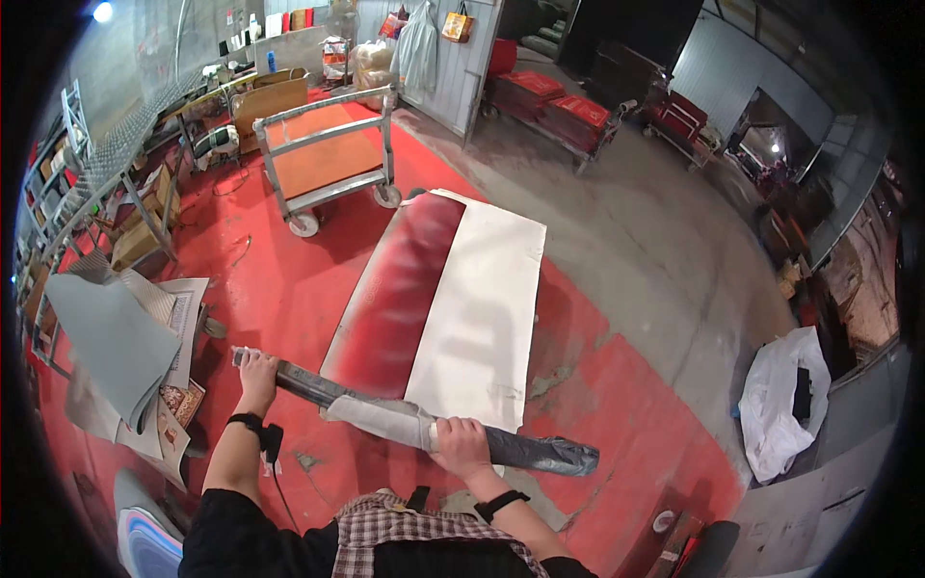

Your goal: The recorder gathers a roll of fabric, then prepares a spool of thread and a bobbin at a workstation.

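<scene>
A long, narrow roll (pixel 381 418) is held crosswise in front of me. It is dark at both ends, with black plastic at the right end and a pale grey wrap around its middle. My left hand (pixel 256 374) is closed round it near the left end. My right hand (pixel 461 445) grips it where the pale wrap meets the black plastic. Beyond the roll, a white sheet or board (pixel 482 308) lies on the floor. A glossy red sheet (pixel 405 299) covers its left part, and its near end is partly hidden behind the roll.
A metal-framed cart (pixel 328 159) with an orange panel stands ahead on the red floor covering (pixel 241 279). Grey sheets and carpet pieces (pixel 116 352) are piled at left. A white plastic bag (pixel 782 405) lies at right. Red bundles on a trolley (pixel 549 101) stand farther back.
</scene>
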Demonstrator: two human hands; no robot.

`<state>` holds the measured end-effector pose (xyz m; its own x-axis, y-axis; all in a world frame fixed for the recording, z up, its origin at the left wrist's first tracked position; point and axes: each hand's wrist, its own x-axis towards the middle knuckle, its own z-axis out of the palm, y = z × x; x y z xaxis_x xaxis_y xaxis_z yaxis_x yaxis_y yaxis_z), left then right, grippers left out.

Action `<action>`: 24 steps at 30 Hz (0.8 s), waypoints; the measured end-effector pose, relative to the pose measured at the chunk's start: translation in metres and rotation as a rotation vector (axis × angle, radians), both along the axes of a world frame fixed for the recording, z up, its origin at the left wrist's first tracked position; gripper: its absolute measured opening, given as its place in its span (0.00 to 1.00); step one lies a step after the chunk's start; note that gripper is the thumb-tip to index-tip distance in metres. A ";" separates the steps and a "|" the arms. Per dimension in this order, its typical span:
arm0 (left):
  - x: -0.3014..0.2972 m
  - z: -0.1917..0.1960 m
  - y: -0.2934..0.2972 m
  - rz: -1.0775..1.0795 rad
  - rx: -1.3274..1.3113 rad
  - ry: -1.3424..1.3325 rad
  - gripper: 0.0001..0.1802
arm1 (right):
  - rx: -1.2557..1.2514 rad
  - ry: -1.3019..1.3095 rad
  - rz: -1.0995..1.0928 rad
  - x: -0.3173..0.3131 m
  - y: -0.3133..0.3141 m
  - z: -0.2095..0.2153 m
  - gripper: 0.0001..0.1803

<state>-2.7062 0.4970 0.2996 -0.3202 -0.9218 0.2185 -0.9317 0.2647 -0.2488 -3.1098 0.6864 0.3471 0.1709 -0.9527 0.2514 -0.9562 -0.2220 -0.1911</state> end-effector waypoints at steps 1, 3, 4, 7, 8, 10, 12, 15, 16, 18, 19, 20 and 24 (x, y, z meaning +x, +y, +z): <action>-0.011 -0.004 -0.016 0.024 0.016 -0.030 0.08 | -0.001 0.000 0.003 -0.015 -0.015 0.000 0.27; -0.049 0.002 -0.043 0.040 0.046 -0.002 0.07 | 0.004 0.016 0.005 -0.053 -0.047 -0.001 0.27; -0.071 0.007 -0.053 0.056 0.078 0.021 0.06 | 0.002 0.022 0.013 -0.073 -0.064 0.001 0.27; -0.134 0.024 -0.070 0.034 0.104 0.090 0.07 | 0.016 0.035 0.016 -0.133 -0.102 0.003 0.24; -0.154 0.028 -0.075 0.020 0.114 0.133 0.07 | 0.012 0.038 0.037 -0.157 -0.116 0.004 0.24; -0.198 0.023 -0.087 0.044 0.108 0.211 0.06 | 0.001 0.058 0.039 -0.210 -0.143 0.005 0.24; -0.248 0.019 -0.101 0.037 0.120 0.245 0.06 | 0.007 0.062 0.062 -0.266 -0.169 0.000 0.24; -0.321 0.019 -0.122 -0.021 0.200 0.234 0.09 | 0.046 0.091 0.018 -0.345 -0.209 0.008 0.27; -0.346 0.019 -0.128 -0.031 0.201 0.198 0.12 | 0.047 0.094 0.014 -0.371 -0.221 0.006 0.28; -0.399 0.026 -0.141 -0.103 0.230 0.197 0.12 | 0.132 0.173 -0.090 -0.418 -0.243 0.007 0.30; -0.426 0.021 -0.151 -0.097 0.222 0.216 0.10 | 0.139 0.174 -0.111 -0.443 -0.256 0.005 0.32; -0.452 0.013 -0.160 -0.102 0.171 0.188 0.08 | 0.142 0.178 -0.136 -0.468 -0.269 0.004 0.33; -0.552 0.030 -0.192 -0.080 0.213 0.290 0.09 | 0.203 0.259 -0.261 -0.542 -0.324 0.002 0.44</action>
